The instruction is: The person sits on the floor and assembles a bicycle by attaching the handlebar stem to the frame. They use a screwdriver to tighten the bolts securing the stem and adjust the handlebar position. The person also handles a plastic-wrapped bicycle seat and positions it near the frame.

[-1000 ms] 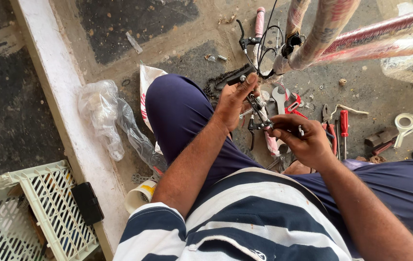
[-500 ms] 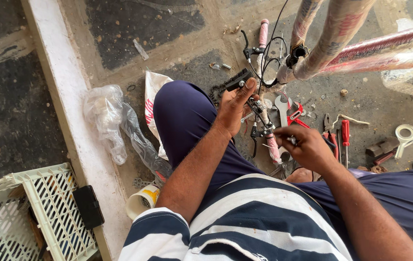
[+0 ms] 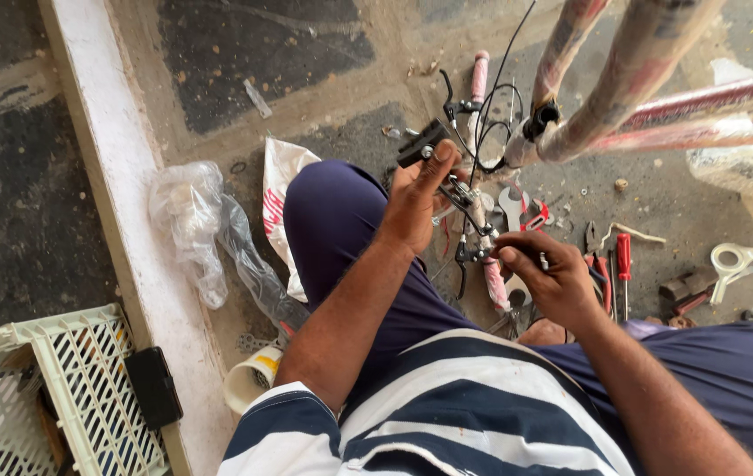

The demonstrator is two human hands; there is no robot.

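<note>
Holding a small metal brake mechanism just above the raised knee, at the centre of the head view, close under the bicycle frame tubes. Left hand curled round its upper end, fingers closed on the metal, thumb side toward a black block lying beside it on the floor. Right hand pinched tight on the lower end, fingertips pressed together over a small fitting; too small to say whether a screw or a nut. Thin black cable running up from the part toward the frame, looped, apparently not yet drawn taut. Judging from that: part off the bicycle and mid-adjustment, fitting back on the frame not yet done.

Lying just beyond: a pink-gripped handlebar with lever on the floor, a spanner, red-handled pliers, a red screwdriver, and a pale plastic tool farther right. Crowding the work space underneath, so little bare ground to set the part down.

Sitting to the left of the knee: a white printed bag, a crumpled clear plastic bag, a paper cup on its side. Farther left, past the white kerb, a cream slatted crate with a dark phone-like slab beside it.
</note>
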